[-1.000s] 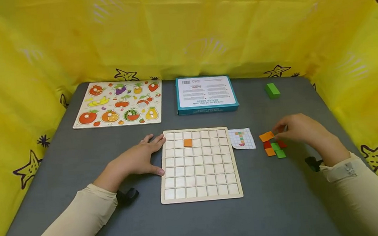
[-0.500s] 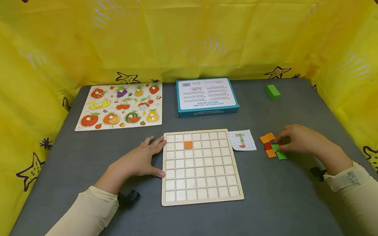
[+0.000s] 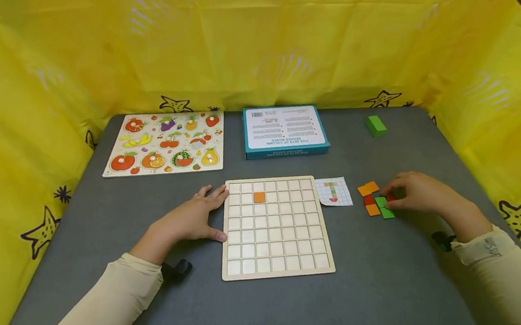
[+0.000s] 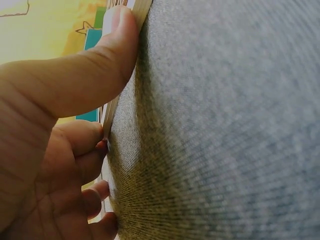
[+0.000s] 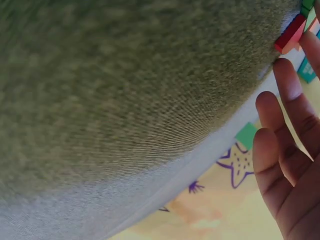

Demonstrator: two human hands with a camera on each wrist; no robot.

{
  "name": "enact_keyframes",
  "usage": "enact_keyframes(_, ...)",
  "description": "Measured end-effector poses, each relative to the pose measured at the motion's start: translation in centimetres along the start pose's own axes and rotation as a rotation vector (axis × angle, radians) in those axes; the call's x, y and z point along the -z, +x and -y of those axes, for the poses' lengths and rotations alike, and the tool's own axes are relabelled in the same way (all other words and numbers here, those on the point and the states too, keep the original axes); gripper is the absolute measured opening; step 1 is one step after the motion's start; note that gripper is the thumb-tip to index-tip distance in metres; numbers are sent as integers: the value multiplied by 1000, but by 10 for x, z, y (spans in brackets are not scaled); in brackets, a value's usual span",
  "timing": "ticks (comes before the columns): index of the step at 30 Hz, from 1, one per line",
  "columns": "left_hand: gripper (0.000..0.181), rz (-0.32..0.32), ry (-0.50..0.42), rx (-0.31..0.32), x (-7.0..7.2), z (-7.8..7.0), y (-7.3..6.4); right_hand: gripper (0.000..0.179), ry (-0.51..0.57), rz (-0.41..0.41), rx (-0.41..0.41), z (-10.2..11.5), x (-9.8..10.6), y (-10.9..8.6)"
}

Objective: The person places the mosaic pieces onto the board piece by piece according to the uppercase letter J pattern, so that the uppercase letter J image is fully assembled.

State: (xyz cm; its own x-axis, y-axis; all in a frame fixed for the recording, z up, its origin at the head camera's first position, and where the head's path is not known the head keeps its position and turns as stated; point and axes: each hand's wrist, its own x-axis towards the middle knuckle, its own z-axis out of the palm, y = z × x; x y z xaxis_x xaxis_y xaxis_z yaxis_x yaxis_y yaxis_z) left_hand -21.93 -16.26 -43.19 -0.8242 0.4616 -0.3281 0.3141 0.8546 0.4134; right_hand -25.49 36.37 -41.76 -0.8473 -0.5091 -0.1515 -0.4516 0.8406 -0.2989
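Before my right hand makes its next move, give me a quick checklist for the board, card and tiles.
1. Board steadied: ok, left hand touches its left edge.
2. Pattern card readable: ok, face up at the board's right side, uncovered.
3. Board matches card: not ok, the card shows several coloured squares; the board holds one orange tile.
4. Tile gripped: cannot tell, right hand's fingers are at the loose tiles.
5. Green block out of the way: ok, beyond the tiles.
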Motion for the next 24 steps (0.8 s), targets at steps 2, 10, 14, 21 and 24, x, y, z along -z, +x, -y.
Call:
enact_keyframes(2, 115, -1, 4, 1, 0, 1, 1, 25, 2, -2, -5, -1, 0, -1)
enact_keyframes(10, 114, -5, 7, -9, 0, 2, 1, 20, -13, -12, -5, -2, 1, -2)
enact_keyframes(14, 114, -4, 7, -15, -1, 1, 0, 23, -31, -12, 5, -4, 0, -4)
enact_keyframes(21, 113, -12, 5, -14, 0, 0, -2, 20, -30, -38, 33, -2, -2, -5)
enact_keyframes(24, 113, -12, 4, -15, -1, 1, -2, 19, -42, -42, 37, -2, -2, -5)
